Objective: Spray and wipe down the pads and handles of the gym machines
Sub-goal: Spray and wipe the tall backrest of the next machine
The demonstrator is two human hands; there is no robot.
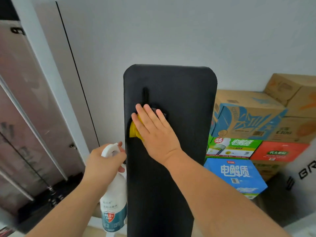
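Note:
A long black bench pad point(179, 93) runs from the bottom of the view up toward the wall. My right hand point(153, 130) lies flat on the pad's left half, pressing a yellow cloth point(134, 130) against it; most of the cloth is hidden under the palm and fingers. My left hand point(102, 163) grips a white spray bottle point(113, 202) by its trigger head, just left of the pad's edge. The bottle hangs upright with a teal and red label near its base.
Stacked cardboard boxes point(248, 117) and colourful drink cartons point(236, 175) stand close to the right of the pad. A grey machine frame with steel rails and a cable point(34, 134) rises on the left. A plain white wall point(171, 31) is right behind the pad.

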